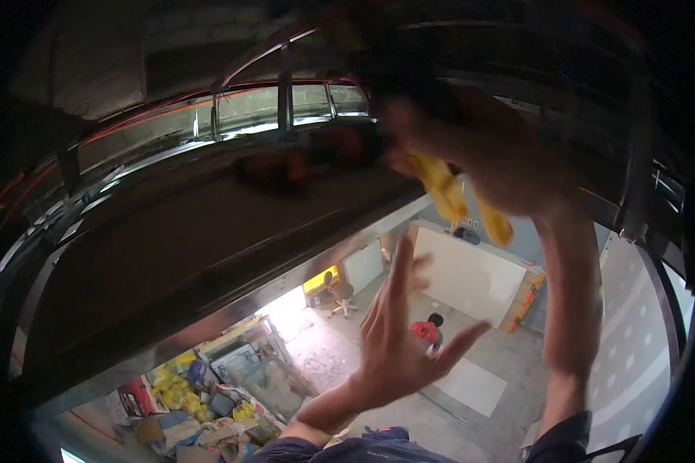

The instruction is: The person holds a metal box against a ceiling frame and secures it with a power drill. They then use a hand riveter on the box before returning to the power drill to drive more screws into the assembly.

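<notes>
My right hand (490, 158) is raised in shadow and closed around a tool with two yellow handles (442, 185). The handles hang below my fingers, and the working end is lost in the dark. Lower down, my left hand (401, 339) is held up in the air with fingers stretched and thumb apart, holding nothing. Dim orange-red objects (278, 170), too dark to name, are on or just above the dark overhead panel (154, 247) left of my right hand.
Metal framing (286, 92) with orange cable runs along the ceiling. Far below, a person in red (426, 330) is on the floor near white boards (467, 278). A debris pile (208, 409) lies lower left, and an office chair (340, 293) stands beyond.
</notes>
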